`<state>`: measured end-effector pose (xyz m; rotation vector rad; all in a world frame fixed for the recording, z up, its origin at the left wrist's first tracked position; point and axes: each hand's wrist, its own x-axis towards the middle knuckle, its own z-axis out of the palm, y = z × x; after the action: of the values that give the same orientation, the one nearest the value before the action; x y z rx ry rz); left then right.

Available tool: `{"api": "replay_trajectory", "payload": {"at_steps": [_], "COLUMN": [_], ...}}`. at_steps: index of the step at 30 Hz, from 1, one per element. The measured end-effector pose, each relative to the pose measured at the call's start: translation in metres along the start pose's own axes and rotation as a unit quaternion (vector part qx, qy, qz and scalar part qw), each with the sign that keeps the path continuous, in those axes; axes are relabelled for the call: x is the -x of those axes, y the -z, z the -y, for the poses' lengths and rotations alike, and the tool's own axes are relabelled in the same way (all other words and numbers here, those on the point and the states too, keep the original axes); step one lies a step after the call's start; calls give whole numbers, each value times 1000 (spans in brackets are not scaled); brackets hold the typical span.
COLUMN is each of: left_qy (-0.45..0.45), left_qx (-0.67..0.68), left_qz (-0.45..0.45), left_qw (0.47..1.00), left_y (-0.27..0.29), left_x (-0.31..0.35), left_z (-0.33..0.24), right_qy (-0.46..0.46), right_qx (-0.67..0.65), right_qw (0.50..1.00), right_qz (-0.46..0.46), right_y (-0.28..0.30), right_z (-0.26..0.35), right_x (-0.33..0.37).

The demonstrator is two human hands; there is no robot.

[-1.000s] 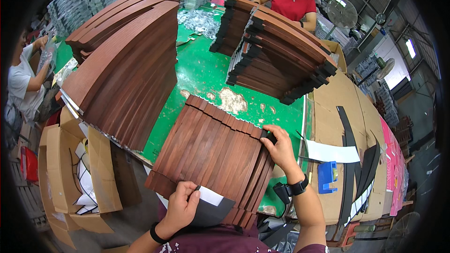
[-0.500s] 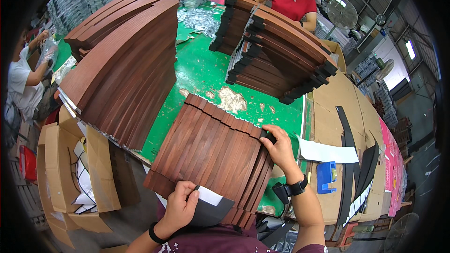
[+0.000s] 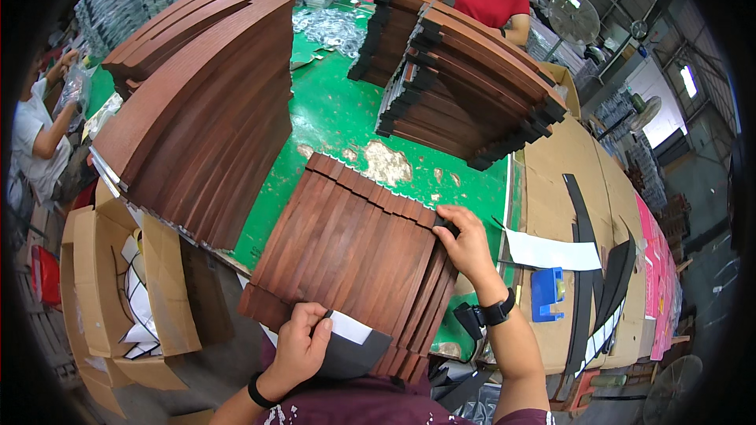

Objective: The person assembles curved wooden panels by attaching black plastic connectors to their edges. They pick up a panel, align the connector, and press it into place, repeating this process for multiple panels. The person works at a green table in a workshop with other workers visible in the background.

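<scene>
A row of dark reddish-brown wooden boards [image 3: 339,236] stands on edge, packed side by side, in front of me. My left hand [image 3: 301,342] is closed at the near end of the boards. Its thumb and forefinger pinch the tip of a black strip [image 3: 356,352], whose white backing [image 3: 351,328] shows beside the fingers. At the far right corner of the boards my right hand [image 3: 466,244] is closed, thumb and fingers around a small black piece of strip at a board's end. How far that piece runs under the fingers is hidden.
Tall stacks of brown boards [image 3: 197,110] and black-ended boards [image 3: 472,83] stand on the green table [image 3: 331,122]. Cardboard [image 3: 551,189] at right bears a blue tape dispenser [image 3: 545,295], a white sheet [image 3: 551,250] and black strips [image 3: 581,307]. An open carton [image 3: 98,283] is at left. Two people work nearby.
My hands keep their grips on the strip and the board end. The whole view has shifted slightly. The person at the left has moved their hands with a clear plastic bag.
</scene>
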<state>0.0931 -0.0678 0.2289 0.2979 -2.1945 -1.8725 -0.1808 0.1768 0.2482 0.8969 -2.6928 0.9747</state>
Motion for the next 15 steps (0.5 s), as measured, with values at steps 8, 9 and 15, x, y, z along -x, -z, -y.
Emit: {"api": "replay_trajectory", "payload": {"at_steps": [8,9,15], "left_qy": [-13,-17,4], "left_qx": [21,20,45], "left_qz": [14,17,14], "left_qw": [1000,1000,999], "left_y": [0,2,3], "left_x": [-2,-4,-5], "left_z": [-4,-6,-10], "right_qy": [45,47,59], "right_qx": [63,63,95], "right_qw": [997,997,993], "right_qz": [1,2,-32], "right_y": [5,7,6], "right_z": [10,12,10], "right_x": [3,3,8]}}
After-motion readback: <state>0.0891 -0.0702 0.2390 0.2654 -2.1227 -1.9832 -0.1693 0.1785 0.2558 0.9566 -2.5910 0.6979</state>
